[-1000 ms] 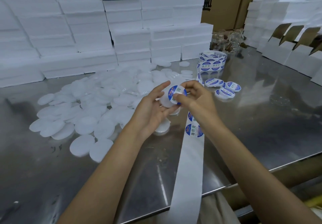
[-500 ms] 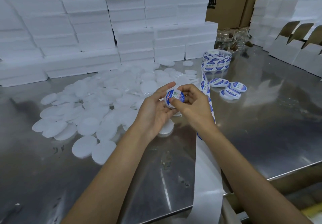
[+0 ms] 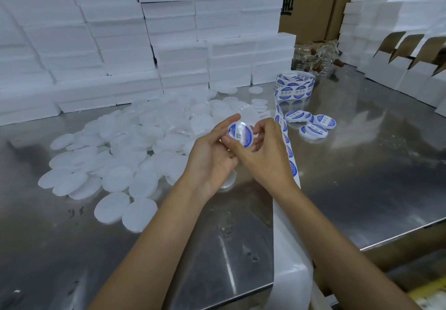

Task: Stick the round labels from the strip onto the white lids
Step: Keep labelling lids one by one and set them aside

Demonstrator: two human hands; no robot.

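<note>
Now the left hand (image 3: pixel 212 150) grips a lid (image 3: pixel 240 134) while the right hand's (image 3: pixel 263 155) thumb presses its label flat; next, probably, setting it with the finished lids (image 3: pixel 313 124) at right.

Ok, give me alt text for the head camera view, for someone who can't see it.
Two hands hold a white lid with a round blue label over a steel table: the left hand cradles it, the right hand presses it. Plain white lids lie left, three labelled lids and the label strip right.

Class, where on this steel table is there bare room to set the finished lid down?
Bare steel table lies right of the label strip, below the three labelled lids. Another free patch sits near the front-left edge. The unlabelled lid pile crowds the left.
</note>
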